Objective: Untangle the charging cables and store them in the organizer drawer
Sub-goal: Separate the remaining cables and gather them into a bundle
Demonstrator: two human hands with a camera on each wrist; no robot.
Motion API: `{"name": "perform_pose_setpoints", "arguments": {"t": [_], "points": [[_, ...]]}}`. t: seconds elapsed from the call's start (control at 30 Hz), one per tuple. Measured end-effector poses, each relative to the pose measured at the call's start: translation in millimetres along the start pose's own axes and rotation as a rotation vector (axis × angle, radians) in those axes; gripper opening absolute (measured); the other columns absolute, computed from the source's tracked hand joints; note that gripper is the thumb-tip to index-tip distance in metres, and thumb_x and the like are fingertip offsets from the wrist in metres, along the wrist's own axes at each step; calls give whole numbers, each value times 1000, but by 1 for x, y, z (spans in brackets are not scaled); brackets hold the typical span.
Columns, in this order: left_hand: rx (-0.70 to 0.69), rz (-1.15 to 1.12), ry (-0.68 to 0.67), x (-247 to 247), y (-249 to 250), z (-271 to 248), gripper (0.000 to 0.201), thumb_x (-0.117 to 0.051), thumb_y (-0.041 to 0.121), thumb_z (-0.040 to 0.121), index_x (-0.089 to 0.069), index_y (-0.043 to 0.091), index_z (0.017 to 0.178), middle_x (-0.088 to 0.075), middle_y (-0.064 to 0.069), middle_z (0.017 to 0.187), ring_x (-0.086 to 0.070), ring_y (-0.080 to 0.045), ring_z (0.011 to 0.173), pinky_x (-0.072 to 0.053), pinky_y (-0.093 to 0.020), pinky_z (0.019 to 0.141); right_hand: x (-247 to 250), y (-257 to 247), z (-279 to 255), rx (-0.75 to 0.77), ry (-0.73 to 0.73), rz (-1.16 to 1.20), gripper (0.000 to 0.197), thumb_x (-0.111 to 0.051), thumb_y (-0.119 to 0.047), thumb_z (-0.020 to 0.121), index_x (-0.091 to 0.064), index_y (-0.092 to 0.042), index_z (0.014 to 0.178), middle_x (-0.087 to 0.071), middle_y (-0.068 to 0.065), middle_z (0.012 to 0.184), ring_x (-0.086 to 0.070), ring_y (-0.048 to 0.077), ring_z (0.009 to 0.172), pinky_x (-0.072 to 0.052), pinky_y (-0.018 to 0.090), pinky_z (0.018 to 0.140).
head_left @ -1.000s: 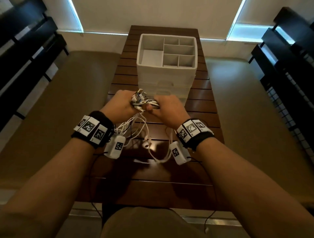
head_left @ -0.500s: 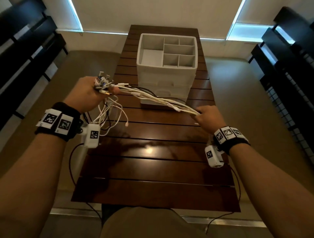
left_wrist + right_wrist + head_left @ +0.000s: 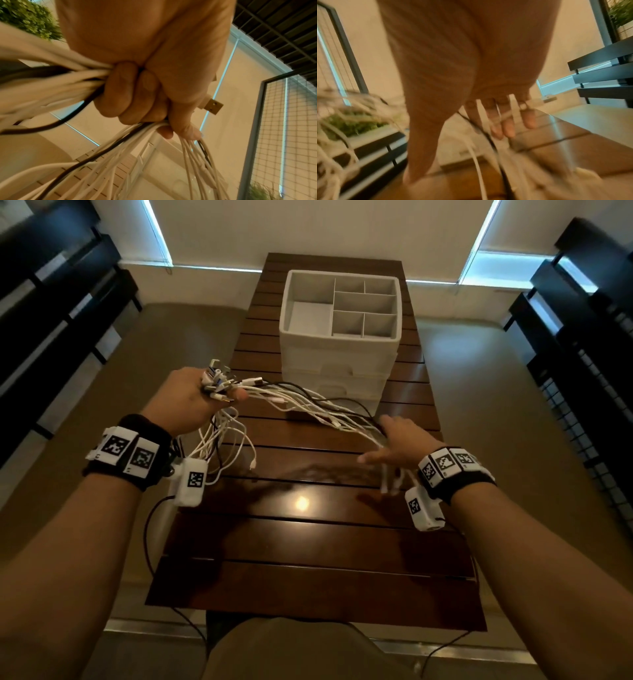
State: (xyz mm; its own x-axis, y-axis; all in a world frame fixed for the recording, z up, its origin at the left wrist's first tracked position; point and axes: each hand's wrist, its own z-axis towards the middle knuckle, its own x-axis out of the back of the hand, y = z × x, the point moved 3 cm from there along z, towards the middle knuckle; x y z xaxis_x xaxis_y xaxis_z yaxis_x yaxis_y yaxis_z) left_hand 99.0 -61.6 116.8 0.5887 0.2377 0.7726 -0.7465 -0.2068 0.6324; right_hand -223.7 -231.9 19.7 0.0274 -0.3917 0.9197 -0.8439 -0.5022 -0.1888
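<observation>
The bundle of charging cables (image 3: 308, 405) runs slantwise over the wooden table (image 3: 308, 542), from the left hand (image 3: 186, 402), raised at the table's left edge, down toward the right hand (image 3: 399, 445), which sits lower and nearer the person. The left hand is fisted tight round the plug ends (a USB plug (image 3: 212, 106) pokes out past the thumb), with slack loops hanging beneath it. The right hand is spread, fingers (image 3: 508, 129) nearly straight, and the strands lie threaded between them rather than gripped, their tips dangling below the palm. The white organizer (image 3: 339, 344) stands straight ahead, beyond the bundle's middle, its drawers looking closed. I judge the right hand better placed to comb the strands apart.
</observation>
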Motion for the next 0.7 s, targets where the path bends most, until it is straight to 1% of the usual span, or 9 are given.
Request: {"name": "perform_pose_setpoints", "arguments": {"t": [0.1,0.17,0.23,0.3,0.37,0.43,0.53,0.63,0.7], "points": [[22,69,-65,-14,1,2,37,-75,49,88,-76,14,79,-67,0,70,-58,-5,62,-40,-21,55,27,-20,-9,47,76,35,107,-81,-70,70,-34,-20,153,-42,11,150,-43,34,138,-40,59,112],[34,98,-124,-27,9,1,32,-76,47,90,-76,16,78,-66,3,69,-57,-5,61,-37,-18,52,46,-49,-18,171,183,142,104,-81,-60,77,-29,-22,157,-37,10,157,-37,32,145,-36,56,117],[-10,115,-167,-43,23,0,32,-76,44,91,-74,16,77,-64,5,68,-56,-3,60,-35,-12,51,48,-88,-24,346,181,205,101,-82,-52,79,-28,-22,159,-39,9,157,-39,29,144,-37,51,118],[-94,100,-194,-55,38,-1,28,-77,43,91,-75,16,82,-67,4,72,-60,-7,66,-41,-11,57,34,-121,-24,449,158,214,90,-81,-43,80,-36,-18,153,-50,11,147,-50,30,134,-44,47,111],[-126,66,-200,-60,42,0,26,-78,40,91,-78,14,91,-73,0,81,-67,-15,77,-51,-25,71,24,-133,-23,457,207,260,54,-73,-32,87,-52,-13,133,-65,13,125,-62,32,113,-53,46,94],[-107,-18,-194,-61,40,-2,19,-80,34,92,-78,15,94,-76,0,85,-71,-16,82,-55,-36,74,24,-131,-21,418,280,275,23,-65,-32,95,-56,-15,106,-71,12,101,-66,35,93,-54,45,76],[-89,-229,-150,-59,41,-7,18,-79,28,93,-80,12,101,-78,1,89,-71,-6,80,-53,-23,74,30,-119,-22,386,361,199,19,-59,-37,99,-58,-17,100,-71,11,93,-65,37,86,-43,39,65],[-51,-428,57,-36,35,-11,20,-76,26,95,-79,11,108,-79,-3,101,-74,-8,95,-54,-19,87,35,-89,-17,252,413,137,25,-55,-41,100,-63,-17,103,-72,14,98,-64,39,93,-34,36,67],[20,-488,225,-11,17,-12,22,-76,41,94,-78,20,96,-75,2,90,-70,-4,77,-53,-20,74,33,-57,-12,107,409,109,26,-53,-41,100,-65,-17,102,-71,15,99,-65,41,94,-36,36,68]]}}
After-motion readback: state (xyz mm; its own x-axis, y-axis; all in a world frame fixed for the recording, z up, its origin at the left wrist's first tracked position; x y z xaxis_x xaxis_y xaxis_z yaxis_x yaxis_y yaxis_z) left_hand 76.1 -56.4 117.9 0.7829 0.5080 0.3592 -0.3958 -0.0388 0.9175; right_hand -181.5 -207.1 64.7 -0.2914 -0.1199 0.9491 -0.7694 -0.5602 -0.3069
